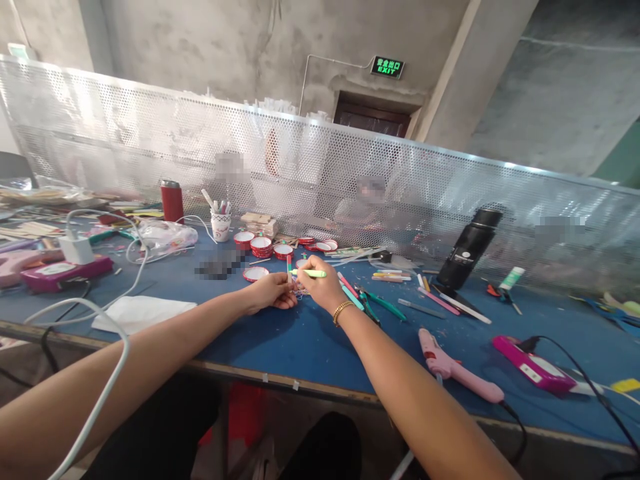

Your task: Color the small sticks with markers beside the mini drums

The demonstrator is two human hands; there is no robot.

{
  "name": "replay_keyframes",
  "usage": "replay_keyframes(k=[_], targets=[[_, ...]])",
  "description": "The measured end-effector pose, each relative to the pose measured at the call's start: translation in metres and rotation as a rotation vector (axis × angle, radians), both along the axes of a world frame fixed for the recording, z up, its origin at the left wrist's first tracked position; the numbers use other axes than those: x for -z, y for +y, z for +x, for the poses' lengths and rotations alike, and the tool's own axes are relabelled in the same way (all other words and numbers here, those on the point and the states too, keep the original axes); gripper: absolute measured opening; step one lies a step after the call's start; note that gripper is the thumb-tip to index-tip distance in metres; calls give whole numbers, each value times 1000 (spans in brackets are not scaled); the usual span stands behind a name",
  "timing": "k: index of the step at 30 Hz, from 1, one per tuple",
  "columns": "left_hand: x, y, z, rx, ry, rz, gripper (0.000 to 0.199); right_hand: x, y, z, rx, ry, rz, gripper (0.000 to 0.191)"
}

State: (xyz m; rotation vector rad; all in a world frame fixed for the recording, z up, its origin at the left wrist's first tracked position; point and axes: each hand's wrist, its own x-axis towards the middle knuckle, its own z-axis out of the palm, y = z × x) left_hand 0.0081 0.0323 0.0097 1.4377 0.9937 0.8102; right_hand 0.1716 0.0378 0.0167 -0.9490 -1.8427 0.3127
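Upright in my left hand (271,293) is a small flat stick (289,263) coloured red and green, pinched near its lower end. My right hand (323,285) grips a light green marker (314,273), its tip at the side of the stick; whether they touch is too small to tell. Just behind my hands lie red-rimmed white round pieces, one of them a shallow dish (255,274) beside my left hand. Close to my right wrist are green-handled pliers (383,305) and a pink marker (347,285).
A pink glue gun (457,370) and a magenta box (534,365) with cords lie at right. A black bottle (470,250) stands tilted-looking behind them. At left are a white cloth (143,313), a pen cup (221,225) and a white cable (123,333) crossing my left forearm. Perforated panel (165,127) behind.
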Motion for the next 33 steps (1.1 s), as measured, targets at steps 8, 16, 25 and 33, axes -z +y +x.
replay_keyframes(k=[8,16,25,33], targets=[[-1,-1,0,0,6,13,20,-1,0,0,12,-25,23,10],[2,1,-1,-2,-6,5,19,-1,0,3,38,-35,54,9],[-2,-3,0,-20,-15,3,25,-1,-1,-1,5,-35,24,10],[-2,-3,0,-23,6,2,21,-2,-2,1,25,-27,39,11]])
